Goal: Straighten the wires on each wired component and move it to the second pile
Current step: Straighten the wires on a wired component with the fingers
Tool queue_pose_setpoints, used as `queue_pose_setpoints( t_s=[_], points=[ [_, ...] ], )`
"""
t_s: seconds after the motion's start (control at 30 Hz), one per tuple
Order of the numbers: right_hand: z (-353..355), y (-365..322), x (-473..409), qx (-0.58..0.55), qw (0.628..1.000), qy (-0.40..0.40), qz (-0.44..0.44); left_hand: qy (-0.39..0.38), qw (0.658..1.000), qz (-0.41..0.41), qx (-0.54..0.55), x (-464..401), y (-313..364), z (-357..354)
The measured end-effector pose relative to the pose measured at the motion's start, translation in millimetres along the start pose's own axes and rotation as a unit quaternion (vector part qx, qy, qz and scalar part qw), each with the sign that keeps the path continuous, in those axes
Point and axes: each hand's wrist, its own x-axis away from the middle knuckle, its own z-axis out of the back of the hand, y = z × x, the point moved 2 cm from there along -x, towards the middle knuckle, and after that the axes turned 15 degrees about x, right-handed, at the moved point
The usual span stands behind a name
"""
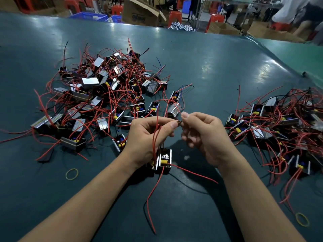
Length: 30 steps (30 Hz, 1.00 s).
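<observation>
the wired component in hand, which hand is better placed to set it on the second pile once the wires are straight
Probably the right hand. The second pile lies on its side of the table, while the left hand is nearer the unsorted pile. The wired component hangs below the left hand, so it would need passing across.

The lower left side of the held component (163, 161) is covered by the left hand (148, 137). The thin dark wire end (179, 121) pinched between the two hands is too small to be resolved. The right-hand pile (283, 126) is cut off by the frame edge. Background boxes (139, 11) are blurred; their printing is probably illegible.
</observation>
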Motion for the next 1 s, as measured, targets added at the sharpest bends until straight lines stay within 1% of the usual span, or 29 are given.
queue_pose_setpoints(
  t_s=[0.03, 0.07, 0.13, 0.23, 0.37, 0.47, 0.57, 0.7, 0.8, 0.9, 1.0],
  points=[
    [-1.3, 0.5, 0.7, 0.066, 0.995, 0.043, 0.053, 0.012, 1.0, 0.009, 0.003, -0.4, -0.7, 0.8],
    [-3.0, 0.7, 1.9, 0.138, 0.981, 0.091, 0.105, 0.023, 1.0, 0.017, 0.003, -0.6, -1.6, 1.8],
    [-5.8, 1.8, 3.2, 0.251, 0.933, 0.176, 0.188, 0.042, 0.999, 0.031, 0.005, -1.0, -3.4, 2.9],
    [-8.8, 4.1, 2.8, 0.319, 0.88, 0.241, 0.256, 0.059, 0.997, 0.046, 0.023, -1.1, -5.4, 2.2],
    [-12.9, 6.8, 4.3, 0.372, 0.826, 0.296, 0.303, 0.075, 0.996, 0.047, 0.012, -1.8, -6.3, 3.8],
    [-17.2, 7.4, 5.6, 0.402, 0.807, 0.286, 0.326, 0.093, 0.995, 0.045, 0.014, -3.4, -7.8, 6.4],
    [-18.2, 6.6, 5.5, 0.448, 0.785, 0.277, 0.326, 0.105, 0.993, 0.045, 0.017, -3.8, -8.0, 7.5],
    [-16.9, 4.4, 7.3, 0.476, 0.767, 0.283, 0.326, 0.099, 0.994, 0.037, 0.009, -3.6, -8.6, 7.6],
    [-18.9, 2.5, 8.6, 0.498, 0.751, 0.273, 0.336, 0.092, 0.995, 0.018, -0.022, -3.7, -8.6, 7.3],
    [-15.3, 0.1, 7.4, 0.488, 0.752, 0.231, 0.377, 0.097, 0.995, 0.007, -0.026, -4.4, -8.2, 7.4],
    [-2.6, -1.0, 4.5, 0.459, 0.767, 0.214, 0.395, 0.097, 0.995, 0.008, -0.029, -4.9, -8.3, 8.2]
  ],
)
